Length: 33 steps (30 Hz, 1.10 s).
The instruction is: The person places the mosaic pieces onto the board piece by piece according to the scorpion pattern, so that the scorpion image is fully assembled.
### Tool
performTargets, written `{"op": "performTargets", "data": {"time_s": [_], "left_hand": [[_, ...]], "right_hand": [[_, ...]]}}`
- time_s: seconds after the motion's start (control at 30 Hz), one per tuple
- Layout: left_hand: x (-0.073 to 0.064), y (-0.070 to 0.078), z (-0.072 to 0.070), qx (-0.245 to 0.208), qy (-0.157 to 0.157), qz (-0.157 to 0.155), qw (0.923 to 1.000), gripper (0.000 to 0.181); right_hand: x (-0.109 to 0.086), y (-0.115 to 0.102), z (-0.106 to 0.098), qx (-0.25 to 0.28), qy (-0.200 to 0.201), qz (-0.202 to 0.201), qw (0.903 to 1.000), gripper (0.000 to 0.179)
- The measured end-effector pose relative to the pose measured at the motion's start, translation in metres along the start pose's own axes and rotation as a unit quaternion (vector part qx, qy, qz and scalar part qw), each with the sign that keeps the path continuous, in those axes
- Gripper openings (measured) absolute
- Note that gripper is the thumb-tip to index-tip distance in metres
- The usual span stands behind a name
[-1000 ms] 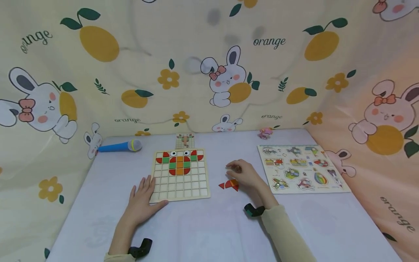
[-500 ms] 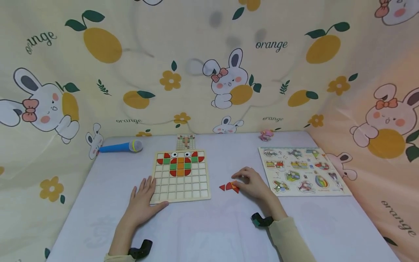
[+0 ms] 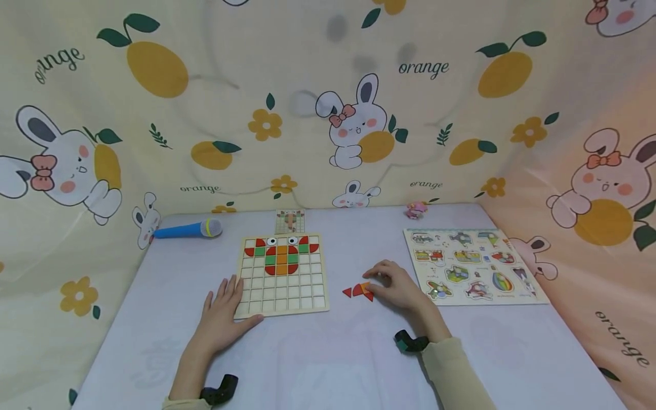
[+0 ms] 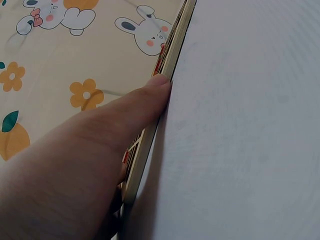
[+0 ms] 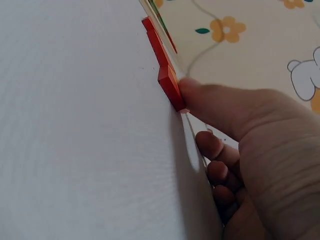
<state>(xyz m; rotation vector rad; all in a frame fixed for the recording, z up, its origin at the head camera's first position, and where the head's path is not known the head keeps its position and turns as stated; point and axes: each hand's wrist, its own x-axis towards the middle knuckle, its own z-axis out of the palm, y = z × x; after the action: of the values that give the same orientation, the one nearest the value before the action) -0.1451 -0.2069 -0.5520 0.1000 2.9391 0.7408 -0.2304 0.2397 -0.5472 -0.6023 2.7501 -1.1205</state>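
Observation:
My left hand (image 3: 220, 319) rests spread at the lower left corner of a wooden grid board (image 3: 284, 296), fingers along its left side. In the left wrist view, the thumb (image 4: 150, 95) presses the board's edge. Red, green and orange tiles with two eye pieces form a figure in the upper rows. Right of the board, my right hand (image 3: 397, 287) is bent over a small group of loose tiles. Its thumb touches an orange tile (image 3: 365, 288); the index fingertip hovers just beyond. Beside it lie a red triangle (image 3: 347, 292) and other red pieces (image 5: 170, 87).
A small pattern card (image 3: 290, 221) lies behind the board. A blue toy microphone (image 3: 187, 230) is at back left, a pink figurine (image 3: 415, 209) at back right. A picture puzzle board (image 3: 474, 267) lies right of my right hand. Patterned cloth hangs behind the white table (image 3: 328, 364).
My right hand has come down and slightly right, from above the loose tiles to the orange one. My left hand stays put on the grid board.

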Motion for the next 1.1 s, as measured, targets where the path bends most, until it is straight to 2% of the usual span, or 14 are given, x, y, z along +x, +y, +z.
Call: {"op": "performTargets", "data": {"time_s": [0.2,0.43,0.73,0.93,1.1], "left_hand": [[0.001,-0.001,0.000,0.002,0.002,-0.003,1.0000,0.119],[0.000,-0.002,0.000,-0.001,0.004,-0.001,1.0000,0.118],[-0.002,-0.001,0.000,-0.003,0.006,-0.001,1.0000,0.117],[-0.002,0.000,-0.001,-0.002,0.003,-0.003,1.0000,0.118],[-0.001,0.000,0.000,0.000,0.003,-0.002,1.0000,0.117]], "right_hand": [[0.003,0.001,0.000,-0.004,0.014,-0.012,0.9998,0.018],[0.002,0.003,-0.003,0.005,-0.003,-0.041,0.9991,0.024],[0.001,0.001,0.000,-0.013,0.031,-0.020,0.9992,0.021],[0.001,0.003,0.000,-0.027,0.032,-0.025,0.9988,0.024],[0.004,-0.007,0.002,-0.028,0.035,-0.001,0.9990,0.024]]}}
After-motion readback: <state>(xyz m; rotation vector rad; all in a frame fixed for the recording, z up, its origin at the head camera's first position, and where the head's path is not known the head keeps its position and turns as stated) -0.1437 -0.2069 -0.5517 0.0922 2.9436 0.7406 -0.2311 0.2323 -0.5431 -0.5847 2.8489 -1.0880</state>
